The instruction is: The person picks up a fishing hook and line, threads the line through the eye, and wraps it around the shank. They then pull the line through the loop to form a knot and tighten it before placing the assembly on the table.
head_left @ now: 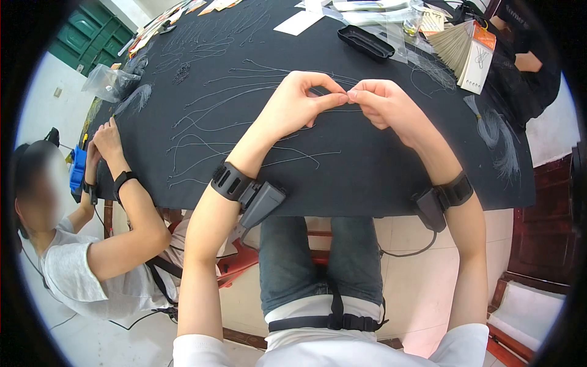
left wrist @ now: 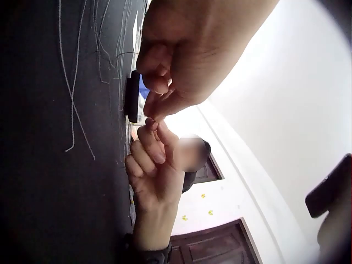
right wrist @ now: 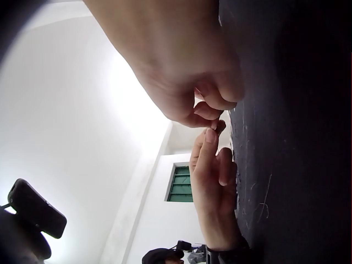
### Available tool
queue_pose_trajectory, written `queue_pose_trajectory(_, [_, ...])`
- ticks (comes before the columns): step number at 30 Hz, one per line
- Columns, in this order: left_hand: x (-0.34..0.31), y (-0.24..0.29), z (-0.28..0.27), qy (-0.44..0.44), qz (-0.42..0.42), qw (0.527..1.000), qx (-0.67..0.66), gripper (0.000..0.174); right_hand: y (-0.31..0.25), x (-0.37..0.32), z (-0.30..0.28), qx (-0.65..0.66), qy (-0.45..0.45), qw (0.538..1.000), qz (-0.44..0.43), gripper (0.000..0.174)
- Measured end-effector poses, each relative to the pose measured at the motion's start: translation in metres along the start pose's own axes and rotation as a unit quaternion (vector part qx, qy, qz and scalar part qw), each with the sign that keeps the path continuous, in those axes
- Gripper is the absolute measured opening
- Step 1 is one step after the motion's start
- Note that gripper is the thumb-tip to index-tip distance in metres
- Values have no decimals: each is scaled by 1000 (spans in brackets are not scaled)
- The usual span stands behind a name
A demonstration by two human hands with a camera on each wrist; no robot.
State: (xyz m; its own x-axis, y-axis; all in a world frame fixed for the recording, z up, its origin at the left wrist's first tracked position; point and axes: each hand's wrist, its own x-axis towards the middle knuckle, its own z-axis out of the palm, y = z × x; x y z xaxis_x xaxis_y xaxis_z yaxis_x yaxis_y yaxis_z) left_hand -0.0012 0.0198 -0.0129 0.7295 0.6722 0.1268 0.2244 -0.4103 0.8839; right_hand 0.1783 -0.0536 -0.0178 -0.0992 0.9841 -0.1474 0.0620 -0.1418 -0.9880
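Observation:
Over the black table (head_left: 379, 177), my two hands meet fingertip to fingertip. My left hand (head_left: 293, 104) pinches with thumb and index finger, its other fingers bent beneath. Thumb and forefinger of my right hand (head_left: 388, 105) pinch at the same spot, the remaining fingers curled in. What they hold looks like a thin grey cord, mostly hidden by the fingertips. Several similar cords lie spread on the cloth under and left of my left hand; two cross (left wrist: 72, 99) in the left wrist view. The right wrist view shows the fingertips of both hands touching.
Beyond my hands lie a black case (head_left: 365, 43), a white sheet (head_left: 299, 23) and a fanned sample card stack (head_left: 471, 55). A grey thread bundle (head_left: 489, 128) is at right, a clear plastic bag (head_left: 109, 84) at left. Another person (head_left: 104, 257) works at the left edge.

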Motion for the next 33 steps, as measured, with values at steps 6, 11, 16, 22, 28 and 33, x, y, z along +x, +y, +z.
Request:
queue_pose_trajectory(6, [-1,3,1,-5,11,1000,-12,17,1,0,-1,6,-1,1000,-2,17])
queue_pose_trajectory(11, [-1,7,1,-11,-3,1000,13,17,1,0,-2,-1,-2,1000,-6,18])
queue_pose_trajectory(16, [-2,8,-1,-12,-1,1000,11,14,0,-1,0,-17,-2,1000,-1,19])
queue_pose_trajectory(22, [3,-7,-2,-15,52,998,-11,14,-2,-1,1,-27,4,1000,8,19])
queue_pose_trajectory(28, [2,-5,-2,-13,20,1000,9,13,-1,-1,1,-25,5,1000,4,17])
queue_pose_trajectory(33, [2,-5,-2,-15,19,1000,0,12,-1,-1,0,-16,2,1000,4,17])
